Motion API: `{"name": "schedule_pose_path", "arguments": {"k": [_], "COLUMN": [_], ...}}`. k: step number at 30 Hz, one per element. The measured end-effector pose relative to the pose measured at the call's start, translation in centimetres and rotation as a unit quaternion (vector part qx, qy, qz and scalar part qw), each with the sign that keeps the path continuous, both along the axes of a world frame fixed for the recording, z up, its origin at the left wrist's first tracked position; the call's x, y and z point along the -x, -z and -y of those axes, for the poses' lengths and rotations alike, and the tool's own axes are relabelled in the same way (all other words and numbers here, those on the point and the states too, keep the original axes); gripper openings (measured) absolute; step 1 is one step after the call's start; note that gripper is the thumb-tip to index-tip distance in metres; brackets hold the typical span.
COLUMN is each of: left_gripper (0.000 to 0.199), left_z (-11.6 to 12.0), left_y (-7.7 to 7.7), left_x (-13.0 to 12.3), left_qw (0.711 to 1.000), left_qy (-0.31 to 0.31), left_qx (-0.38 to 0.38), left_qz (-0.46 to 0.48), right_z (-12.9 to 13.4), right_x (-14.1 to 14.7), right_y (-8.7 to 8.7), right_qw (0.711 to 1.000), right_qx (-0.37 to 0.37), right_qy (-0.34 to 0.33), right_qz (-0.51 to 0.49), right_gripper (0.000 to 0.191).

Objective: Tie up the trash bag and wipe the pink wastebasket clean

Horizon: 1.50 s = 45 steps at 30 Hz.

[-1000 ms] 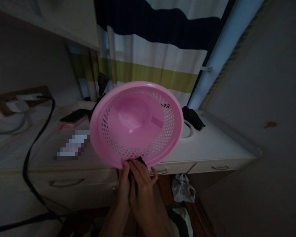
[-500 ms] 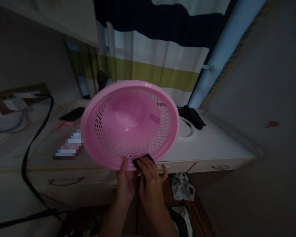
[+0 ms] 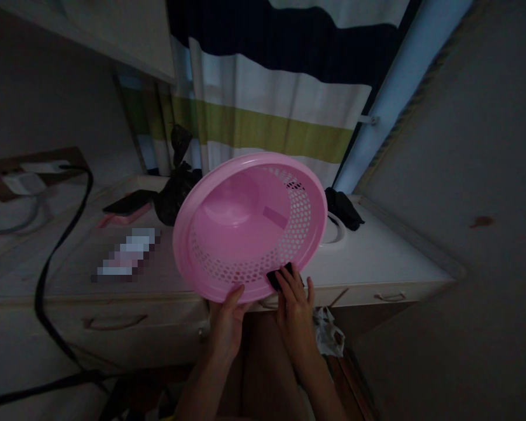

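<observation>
A pink plastic basket [image 3: 183,240] with holes in its wall is tipped so that its open mouth faces me. My left hand [image 3: 227,327] grips the near rim, thumb over the inner side and fingers underneath. My right hand [image 3: 297,318] presses a folded black cloth [image 3: 272,280] onto the rim's near right part. The fingers lie over the cloth and hide much of it, while the little finger sticks out to the right. Inside, the basket holds nothing that I can see.
Behind the basket is a white desk [image 3: 377,257] with drawers. A phone [image 3: 129,203], a black bag [image 3: 170,196], a white ring [image 3: 339,234] and a black bundle [image 3: 344,209] lie there. A black cable [image 3: 48,275] hangs at left; a plastic bag [image 3: 328,333] sits below.
The basket has shifted right and turned, with its left side tilting up. Both hands have moved right with it, and the cloth now sits farther right along the rim.
</observation>
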<state>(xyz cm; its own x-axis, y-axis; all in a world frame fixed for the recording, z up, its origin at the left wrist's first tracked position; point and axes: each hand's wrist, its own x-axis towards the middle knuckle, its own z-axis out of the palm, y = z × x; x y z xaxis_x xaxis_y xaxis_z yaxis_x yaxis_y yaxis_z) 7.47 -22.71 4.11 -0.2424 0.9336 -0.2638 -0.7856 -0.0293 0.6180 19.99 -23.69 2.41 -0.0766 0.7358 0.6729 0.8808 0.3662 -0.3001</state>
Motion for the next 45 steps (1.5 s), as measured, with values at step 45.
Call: {"name": "schedule_pose_path", "arguments": {"k": [45], "left_gripper": [0.055], "left_z": [0.3], "left_y": [-0.8], "left_x": [-0.3], "left_qw": [0.998], "left_qy": [-0.005], "left_qx": [-0.001], "left_qz": [-0.067], "right_z": [-1.1], "right_x": [-2.7], "right_y": [0.7], "right_qw": [0.983], "right_qx": [0.002], "right_qy": [-0.148], "right_qz": [-0.113], "right_gripper": [0.046]}}
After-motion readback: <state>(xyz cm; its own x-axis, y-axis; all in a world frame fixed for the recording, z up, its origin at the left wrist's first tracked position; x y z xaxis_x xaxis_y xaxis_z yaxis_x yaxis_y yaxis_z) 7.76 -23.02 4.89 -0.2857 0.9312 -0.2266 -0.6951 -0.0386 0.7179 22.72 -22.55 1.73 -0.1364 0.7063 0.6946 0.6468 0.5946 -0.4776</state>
